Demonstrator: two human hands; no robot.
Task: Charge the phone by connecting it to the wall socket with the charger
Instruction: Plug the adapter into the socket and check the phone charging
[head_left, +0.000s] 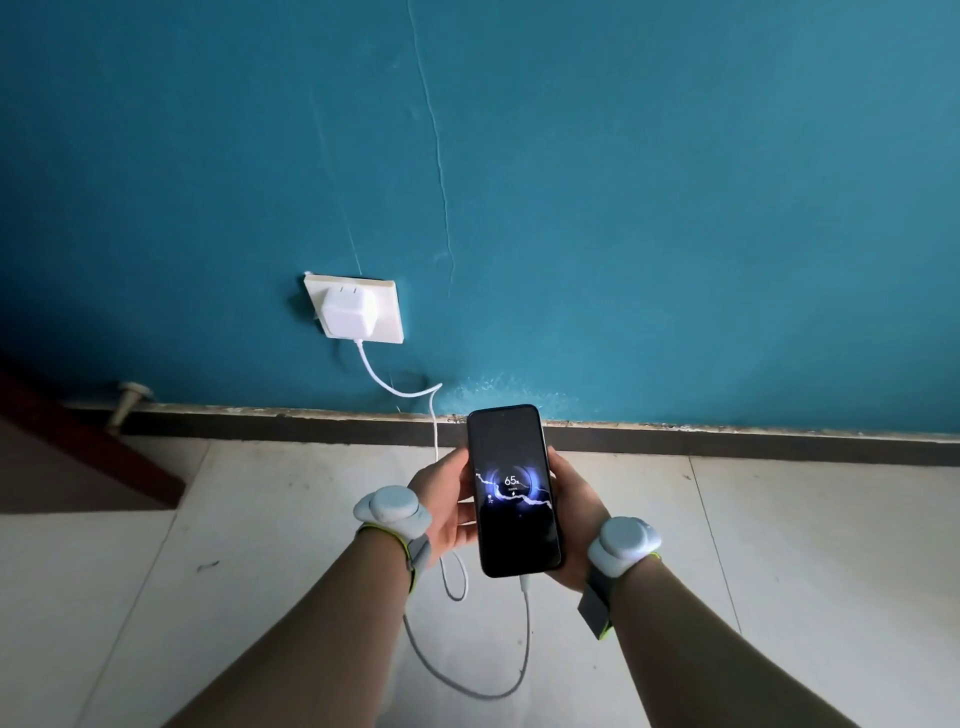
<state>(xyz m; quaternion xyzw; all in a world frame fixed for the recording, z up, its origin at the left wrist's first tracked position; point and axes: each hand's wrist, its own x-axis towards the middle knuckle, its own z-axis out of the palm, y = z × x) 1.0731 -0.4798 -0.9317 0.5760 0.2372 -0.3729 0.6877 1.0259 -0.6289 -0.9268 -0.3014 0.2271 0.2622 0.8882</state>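
Observation:
A black phone (511, 491) is held upright in front of me, its screen lit with a charging animation and "65". My left hand (447, 496) grips its left edge and my right hand (574, 512) grips its right edge and bottom. A white cable (525, 649) is plugged into the phone's bottom, loops down over the floor and rises behind my left hand to a white charger (345, 312). The charger sits in the cream wall socket (389, 317) low on the teal wall.
A dark skirting board (727, 439) runs along the wall's foot above pale floor tiles (805, 545). A dark red door or furniture edge (78, 447) stands at the left, with a door stopper (127, 400) beside it. Both wrists carry grey sensor bands.

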